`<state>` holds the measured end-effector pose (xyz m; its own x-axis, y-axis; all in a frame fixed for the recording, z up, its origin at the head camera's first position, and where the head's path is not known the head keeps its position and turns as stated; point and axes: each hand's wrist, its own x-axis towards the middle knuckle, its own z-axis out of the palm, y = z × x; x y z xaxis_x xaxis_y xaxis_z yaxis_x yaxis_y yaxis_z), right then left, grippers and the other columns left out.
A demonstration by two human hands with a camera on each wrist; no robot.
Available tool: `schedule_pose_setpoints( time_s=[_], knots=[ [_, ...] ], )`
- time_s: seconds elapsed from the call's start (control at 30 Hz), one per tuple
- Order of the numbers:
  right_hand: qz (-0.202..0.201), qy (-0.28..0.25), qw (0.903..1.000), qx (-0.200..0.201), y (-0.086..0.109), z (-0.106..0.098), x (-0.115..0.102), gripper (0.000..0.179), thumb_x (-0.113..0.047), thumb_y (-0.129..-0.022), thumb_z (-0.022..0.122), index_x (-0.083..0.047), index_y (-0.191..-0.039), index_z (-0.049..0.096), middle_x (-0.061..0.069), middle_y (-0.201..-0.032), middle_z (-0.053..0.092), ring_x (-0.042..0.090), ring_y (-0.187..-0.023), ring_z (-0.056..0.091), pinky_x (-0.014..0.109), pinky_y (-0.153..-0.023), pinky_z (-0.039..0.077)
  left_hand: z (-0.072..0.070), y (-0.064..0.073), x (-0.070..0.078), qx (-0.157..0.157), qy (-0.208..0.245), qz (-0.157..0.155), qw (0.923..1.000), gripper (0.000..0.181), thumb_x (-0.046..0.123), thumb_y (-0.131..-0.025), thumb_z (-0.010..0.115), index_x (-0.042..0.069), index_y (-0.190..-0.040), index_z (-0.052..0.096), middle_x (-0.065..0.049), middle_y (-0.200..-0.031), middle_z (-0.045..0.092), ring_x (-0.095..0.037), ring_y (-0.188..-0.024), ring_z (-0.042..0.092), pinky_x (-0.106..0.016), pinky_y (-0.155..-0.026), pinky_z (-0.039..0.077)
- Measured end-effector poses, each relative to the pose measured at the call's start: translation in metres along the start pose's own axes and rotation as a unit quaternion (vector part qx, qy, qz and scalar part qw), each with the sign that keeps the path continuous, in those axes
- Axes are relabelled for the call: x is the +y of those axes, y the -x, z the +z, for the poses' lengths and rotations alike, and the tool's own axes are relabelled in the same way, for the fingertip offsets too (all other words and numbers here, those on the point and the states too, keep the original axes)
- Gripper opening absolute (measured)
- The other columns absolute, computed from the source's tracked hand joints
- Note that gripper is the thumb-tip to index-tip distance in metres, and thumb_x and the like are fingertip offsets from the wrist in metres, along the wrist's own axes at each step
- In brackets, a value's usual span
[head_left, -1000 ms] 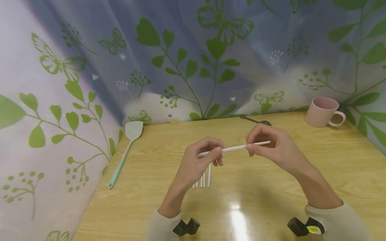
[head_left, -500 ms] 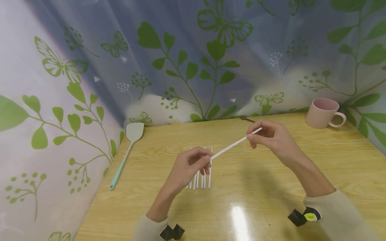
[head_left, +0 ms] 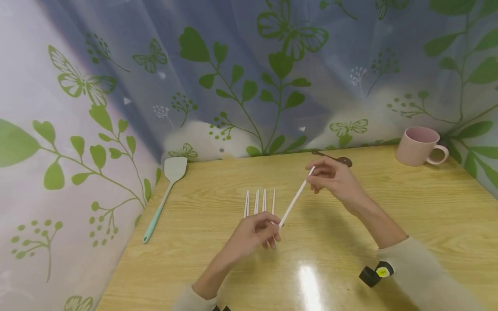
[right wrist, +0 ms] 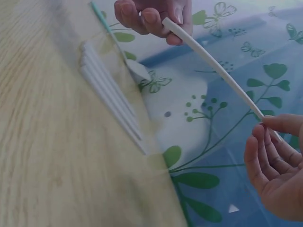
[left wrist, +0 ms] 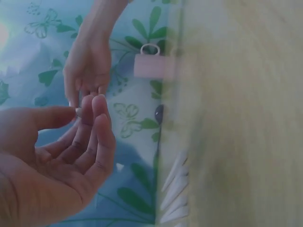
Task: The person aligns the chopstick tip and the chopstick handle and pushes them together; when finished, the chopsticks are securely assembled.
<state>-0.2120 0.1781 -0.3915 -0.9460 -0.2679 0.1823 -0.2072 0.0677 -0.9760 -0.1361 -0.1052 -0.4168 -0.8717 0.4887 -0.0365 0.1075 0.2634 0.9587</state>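
Observation:
A single white chopstick [head_left: 293, 202] is held slantwise above the table between both hands. My left hand [head_left: 253, 235] pinches its lower end between thumb and fingers, while the right hand [head_left: 334, 179] pinches the upper end. The right wrist view shows the whole chopstick [right wrist: 213, 64] spanning from one hand to the other. Beneath, several more white chopsticks [head_left: 257, 201] lie side by side on the table, most of them in pairs. My left hand covers their near ends in the head view.
On the wooden table [head_left: 186, 216], a spatula [head_left: 175, 168] with a mint-green handle lies at the left. A dark spoon [head_left: 344, 161] rests at the back, partly behind the right hand. The pink mug [head_left: 416, 147] stands back right, against the leaf-patterned curtain [head_left: 233, 86].
The chopstick has swung from nearly level to steeply slanted. My left hand has come down towards me, and the right has shifted left and slightly up. More of the laid-out chopsticks now shows.

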Motion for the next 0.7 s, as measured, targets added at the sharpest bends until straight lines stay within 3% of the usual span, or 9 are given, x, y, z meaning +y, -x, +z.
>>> schedule_pose_setpoints(
  time_s=[0.23, 0.5, 0.7],
  knots=[
    [0.035, 0.018, 0.9992, -0.006, -0.013, 0.012, 0.029, 0.041, -0.010, -0.098, 0.073, 0.002, -0.133, 0.056, 0.019, -0.098, 0.071, 0.027, -0.079, 0.069, 0.042, -0.076, 0.061, 0.019, 0.001, -0.014, -0.010, 0.008, -0.041, 0.9991, 0.029, 0.013, -0.104, 0.062, -0.001, -0.129, 0.062, -0.013, -0.091, 0.075, -0.039, -0.078, 0.073, -0.040, -0.070, 0.062],
    [0.080, 0.012, 0.9964, -0.028, -0.025, 0.029, 0.059, 0.046, -0.004, -0.099, 0.068, 0.010, -0.138, 0.049, 0.016, -0.103, 0.070, 0.027, -0.086, 0.071, 0.039, -0.082, 0.062, 0.025, 0.008, -0.025, -0.031, 0.047, -0.074, 0.9956, 0.048, 0.021, -0.106, 0.058, -0.007, -0.144, 0.048, -0.015, -0.106, 0.074, -0.027, -0.080, 0.072, -0.037, -0.076, 0.061],
    [0.095, 0.010, 0.9949, -0.032, -0.032, 0.035, 0.070, 0.045, 0.000, -0.099, 0.065, 0.011, -0.139, 0.047, 0.024, -0.107, 0.069, 0.025, -0.085, 0.071, 0.040, -0.081, 0.063, 0.029, 0.008, -0.029, -0.019, 0.071, -0.106, 0.9917, 0.058, 0.025, -0.105, 0.060, -0.004, -0.151, 0.040, -0.014, -0.109, 0.073, -0.023, -0.079, 0.071, -0.039, -0.077, 0.062]
  ],
)
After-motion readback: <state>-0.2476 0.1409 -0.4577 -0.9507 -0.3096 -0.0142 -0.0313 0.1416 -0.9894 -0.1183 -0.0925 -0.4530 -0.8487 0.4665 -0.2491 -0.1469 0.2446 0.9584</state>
